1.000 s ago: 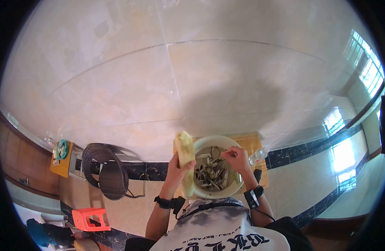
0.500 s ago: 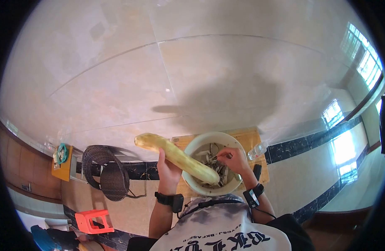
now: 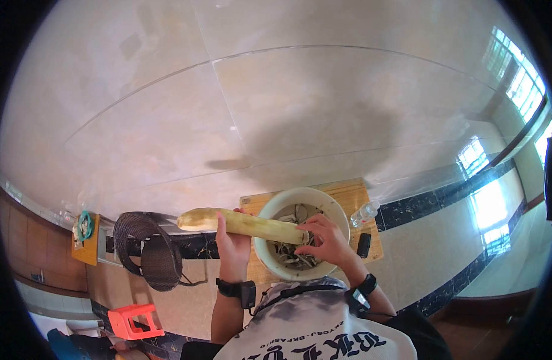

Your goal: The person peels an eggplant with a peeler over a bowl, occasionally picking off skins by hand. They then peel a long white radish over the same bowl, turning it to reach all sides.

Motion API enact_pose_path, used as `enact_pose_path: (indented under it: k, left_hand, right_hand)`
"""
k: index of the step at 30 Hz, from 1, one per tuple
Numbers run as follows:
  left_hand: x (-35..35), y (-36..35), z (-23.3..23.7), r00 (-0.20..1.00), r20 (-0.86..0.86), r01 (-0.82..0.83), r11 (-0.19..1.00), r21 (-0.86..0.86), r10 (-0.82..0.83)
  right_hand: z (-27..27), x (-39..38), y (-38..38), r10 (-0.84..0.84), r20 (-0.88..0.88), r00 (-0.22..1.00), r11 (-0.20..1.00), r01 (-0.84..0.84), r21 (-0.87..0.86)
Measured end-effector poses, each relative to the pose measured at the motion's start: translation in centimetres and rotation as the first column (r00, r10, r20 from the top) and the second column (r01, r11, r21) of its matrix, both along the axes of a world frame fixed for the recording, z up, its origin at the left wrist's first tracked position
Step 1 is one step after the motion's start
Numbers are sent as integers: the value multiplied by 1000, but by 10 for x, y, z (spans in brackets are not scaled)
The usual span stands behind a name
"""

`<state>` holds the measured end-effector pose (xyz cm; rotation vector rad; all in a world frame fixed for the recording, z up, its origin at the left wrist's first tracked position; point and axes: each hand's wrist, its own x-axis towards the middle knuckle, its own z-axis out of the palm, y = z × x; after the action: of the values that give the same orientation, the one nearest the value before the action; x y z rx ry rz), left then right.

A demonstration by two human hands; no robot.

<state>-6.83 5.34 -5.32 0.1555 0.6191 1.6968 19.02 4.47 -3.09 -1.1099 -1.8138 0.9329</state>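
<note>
A long, pale yellow-green gourd (image 3: 261, 227) lies almost level across the left half of a whitish basin (image 3: 265, 257). My left hand (image 3: 232, 247) is wrapped round its middle from below, thumb on the near side. At the gourd's right end is my right hand (image 3: 325, 241), its fingers curled over the tip and the thumb below it. Whether anything small is pinched there I cannot make out. Under the gourd, dark and pale peel-like scraps (image 3: 288, 257) fill the bottom of the basin.
The basin stands on a low wooden table (image 3: 354, 191) against the wall. A clear plastic bottle (image 3: 364, 213) and a black phone-like object (image 3: 364, 245) lie at its right. To the left are a dark woven chair (image 3: 161, 263) and a red plastic stool (image 3: 135, 321).
The gourd has swung from a steep slant to nearly level, its right end rising. My right hand, apart from it over the basin before, has come to that end.
</note>
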Motion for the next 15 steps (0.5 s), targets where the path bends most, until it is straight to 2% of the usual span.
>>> enact_pose_path:
  k: [1, 4, 7, 10, 13, 15]
  left_hand:
    - [1, 0, 1, 1000, -2, -22, 1000, -10, 22]
    - [-1, 0, 6, 999, 47, -6, 1000, -19, 7]
    - [-2, -1, 9, 999, 42, -32, 999, -40, 33]
    - [-4, -1, 8, 996, 82, -36, 999, -39, 39]
    - [-8, 0, -1, 988, 150, -35, 998, -42, 41]
    - [-3, -1, 0, 985, 170, -16, 1000, 20, 13]
  right_hand:
    - [-4, -2, -1, -25, 25, 999, 999, 24, 48]
    - [-21, -5, 4, -70, -55, 996, 991, 76, 109]
    - [-30, 1, 13, -104, -139, 985, 992, 113, 61]
    - [-21, 6, 16, -129, -235, 963, 961, 63, -268]
    - [-3, 9, 13, -11, -226, 974, 898, -89, -430]
    - [-19, 8, 14, 83, -256, 963, 890, -187, -416]
